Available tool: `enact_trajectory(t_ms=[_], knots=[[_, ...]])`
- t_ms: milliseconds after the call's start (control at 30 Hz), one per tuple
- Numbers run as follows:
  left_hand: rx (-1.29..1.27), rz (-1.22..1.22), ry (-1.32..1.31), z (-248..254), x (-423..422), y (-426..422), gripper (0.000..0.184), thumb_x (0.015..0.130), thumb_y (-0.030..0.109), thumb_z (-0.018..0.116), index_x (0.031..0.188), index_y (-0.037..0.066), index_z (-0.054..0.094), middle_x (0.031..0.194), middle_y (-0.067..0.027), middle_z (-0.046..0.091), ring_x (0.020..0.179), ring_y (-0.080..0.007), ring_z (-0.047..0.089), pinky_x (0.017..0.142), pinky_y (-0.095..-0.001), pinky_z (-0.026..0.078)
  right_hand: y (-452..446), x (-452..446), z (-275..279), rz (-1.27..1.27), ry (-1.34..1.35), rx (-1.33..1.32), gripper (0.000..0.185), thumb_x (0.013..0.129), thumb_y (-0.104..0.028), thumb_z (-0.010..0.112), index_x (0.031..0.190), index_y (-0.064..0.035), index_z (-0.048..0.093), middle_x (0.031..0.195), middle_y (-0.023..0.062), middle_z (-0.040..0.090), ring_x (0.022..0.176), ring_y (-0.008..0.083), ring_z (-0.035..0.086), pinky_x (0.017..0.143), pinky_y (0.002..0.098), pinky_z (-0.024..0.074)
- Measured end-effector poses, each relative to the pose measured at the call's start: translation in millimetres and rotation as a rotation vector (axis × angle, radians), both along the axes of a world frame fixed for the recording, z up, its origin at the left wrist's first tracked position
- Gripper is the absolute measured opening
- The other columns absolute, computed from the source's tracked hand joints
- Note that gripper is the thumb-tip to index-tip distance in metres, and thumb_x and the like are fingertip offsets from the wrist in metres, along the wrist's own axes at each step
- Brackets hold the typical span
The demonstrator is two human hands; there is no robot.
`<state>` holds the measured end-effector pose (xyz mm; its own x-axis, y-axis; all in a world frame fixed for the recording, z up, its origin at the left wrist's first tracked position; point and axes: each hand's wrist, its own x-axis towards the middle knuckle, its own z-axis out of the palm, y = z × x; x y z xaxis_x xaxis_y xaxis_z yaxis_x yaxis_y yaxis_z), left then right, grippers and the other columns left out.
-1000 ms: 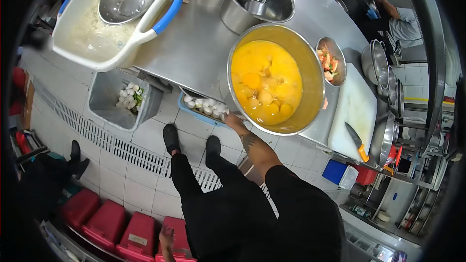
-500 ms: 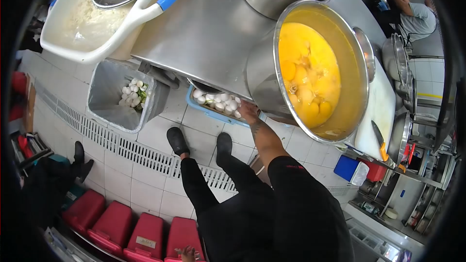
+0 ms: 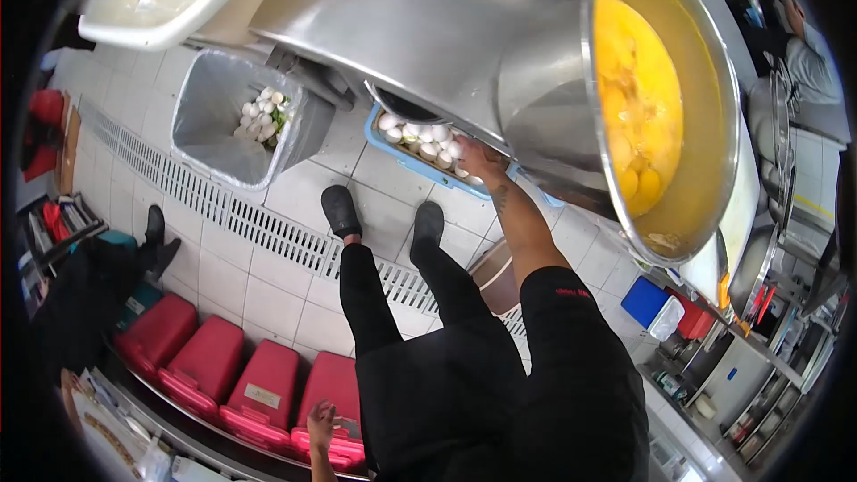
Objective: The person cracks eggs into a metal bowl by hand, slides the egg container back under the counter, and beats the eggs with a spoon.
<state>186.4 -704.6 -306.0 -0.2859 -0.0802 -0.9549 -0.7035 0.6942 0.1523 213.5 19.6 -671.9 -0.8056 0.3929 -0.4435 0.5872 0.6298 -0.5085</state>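
My right hand (image 3: 480, 161) reaches down under the table edge into a blue crate (image 3: 415, 163) of white eggs. Its fingers close around an egg (image 3: 455, 150) at the crate's right end, though the far side of the hand is hidden. More eggs (image 3: 428, 133) lie beside it in the crate. Low in the view, my left hand (image 3: 321, 424) hangs above the red bins with its fingers loosely apart, holding nothing. A large steel pot (image 3: 544, 94) stands tilted at the table's edge, containing yellow beaten egg (image 3: 638, 98) with several whole yolks.
A lined grey bin (image 3: 219, 116) with eggshells stands left of the crate. A white tub (image 3: 143, 31) sits on the steel table (image 3: 402, 9). Red lidded bins (image 3: 259, 384) line the floor behind me. An orange-handled knife (image 3: 723, 290) lies right; another person (image 3: 89, 303) stands at left.
The view has shifted, so the table and pot sit further up and right. My left hand has come further into view. My right hand stays at the eggs.
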Motion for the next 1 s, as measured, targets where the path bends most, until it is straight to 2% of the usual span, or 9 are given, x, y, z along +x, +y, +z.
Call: enact_trajectory(t_ms=[33, 133, 167, 233, 300, 533, 833, 933, 1000], knots=[[-0.014, 0.001, -0.002, 2.3, -1.5, 2.0, 0.040, 0.092, 0.019, 0.063, 0.126, 0.002, 0.051, 0.111, -0.0141, 0.061, 0.081, -0.0225, 0.068, 0.058, -0.0333, 0.057, -1.4, -10.7, 22.5, -0.009, -0.163, 0.008, 0.076, 0.067, -0.023, 0.075, 0.135, -0.0142, 0.043, 0.123, 0.0175, 0.058, 0.114, 0.0395, 0.054, 0.095, 0.0460, 0.0459], [-0.022, -0.001, -0.008, 1.0, -2.7, 1.8, 0.039, 0.093, 0.019, 0.062, 0.126, 0.003, 0.051, 0.104, -0.0129, 0.064, 0.081, -0.0232, 0.068, 0.058, -0.0338, 0.057, -18.6, -11.7, 54.7, -0.093, -0.131, 0.109, 0.084, 0.062, -0.023, 0.077, 0.137, -0.0159, 0.042, 0.125, 0.0194, 0.057, 0.119, 0.0367, 0.052, 0.100, 0.0421, 0.0433], [-0.017, -0.007, -0.015, 3.8, -4.6, 5.2, 0.039, 0.093, 0.019, 0.062, 0.127, 0.003, 0.050, 0.103, -0.0128, 0.064, 0.081, -0.0234, 0.068, 0.059, -0.0342, 0.057, -19.1, -4.7, 40.3, -0.083, -0.124, 0.114, 0.094, 0.058, -0.023, 0.079, 0.142, -0.0171, 0.037, 0.130, 0.0209, 0.054, 0.121, 0.0354, 0.051, 0.103, 0.0412, 0.0412], [-0.018, -0.003, -0.030, 5.2, -8.7, 11.5, 0.041, 0.093, 0.019, 0.062, 0.127, 0.002, 0.049, 0.100, -0.0131, 0.065, 0.082, -0.0239, 0.068, 0.061, -0.0362, 0.057, -15.3, 1.4, 26.2, -0.169, -0.055, -0.069, 0.097, 0.056, -0.022, 0.079, 0.142, -0.0167, 0.035, 0.131, 0.0219, 0.052, 0.121, 0.0367, 0.051, 0.103, 0.0411, 0.0407], [-0.017, -0.011, -0.016, 3.3, -12.3, 16.5, 0.040, 0.092, 0.018, 0.062, 0.127, 0.001, 0.049, 0.103, -0.0140, 0.064, 0.082, -0.0241, 0.068, 0.061, -0.0365, 0.057, -16.4, 6.3, 27.0, -0.236, -0.044, -0.135, 0.095, 0.058, -0.023, 0.079, 0.142, -0.0172, 0.036, 0.131, 0.0207, 0.052, 0.120, 0.0360, 0.051, 0.102, 0.0418, 0.0410], [0.028, -0.018, -0.035, -7.0, -32.0, 24.0, 0.040, 0.092, 0.017, 0.062, 0.127, 0.000, 0.049, 0.115, -0.0160, 0.060, 0.083, -0.0261, 0.068, 0.061, -0.0373, 0.057, 4.7, 23.0, 86.0, -0.531, -0.058, -0.291, 0.089, 0.063, -0.027, 0.076, 0.142, -0.0191, 0.037, 0.131, 0.0164, 0.053, 0.118, 0.0334, 0.052, 0.098, 0.0440, 0.0420], [0.013, -0.116, 0.012, -5.1, -62.3, 33.9, 0.039, 0.091, 0.014, 0.062, 0.125, -0.001, 0.051, 0.109, -0.0154, 0.063, 0.084, -0.0260, 0.068, 0.062, -0.0359, 0.057, 7.6, 37.7, 96.1, -0.803, -0.048, -0.472, 0.080, 0.069, -0.033, 0.072, 0.141, -0.0216, 0.038, 0.130, 0.0110, 0.053, 0.114, 0.0301, 0.054, 0.092, 0.0468, 0.0433], [0.004, -0.109, 0.040, 5.3, -73.8, 46.4, 0.037, 0.090, 0.014, 0.063, 0.122, -0.001, 0.053, 0.103, -0.0141, 0.065, 0.081, -0.0219, 0.068, 0.061, -0.0316, 0.055, 4.9, 39.6, 100.7, -0.873, -0.039, -0.543, 0.078, 0.071, -0.034, 0.071, 0.141, -0.0224, 0.039, 0.130, 0.0092, 0.054, 0.113, 0.0290, 0.054, 0.090, 0.0477, 0.0437], [-0.010, -0.259, 0.135, 6.5, -90.1, 59.8, 0.034, 0.090, 0.013, 0.063, 0.120, -0.002, 0.055, 0.099, -0.0130, 0.066, 0.079, -0.0190, 0.067, 0.061, -0.0283, 0.053, 1.5, 42.1, 105.5, -0.928, -0.033, -0.587, 0.076, 0.072, -0.035, 0.070, 0.140, -0.0229, 0.039, 0.130, 0.0080, 0.054, 0.113, 0.0283, 0.055, 0.089, 0.0484, 0.0440]])
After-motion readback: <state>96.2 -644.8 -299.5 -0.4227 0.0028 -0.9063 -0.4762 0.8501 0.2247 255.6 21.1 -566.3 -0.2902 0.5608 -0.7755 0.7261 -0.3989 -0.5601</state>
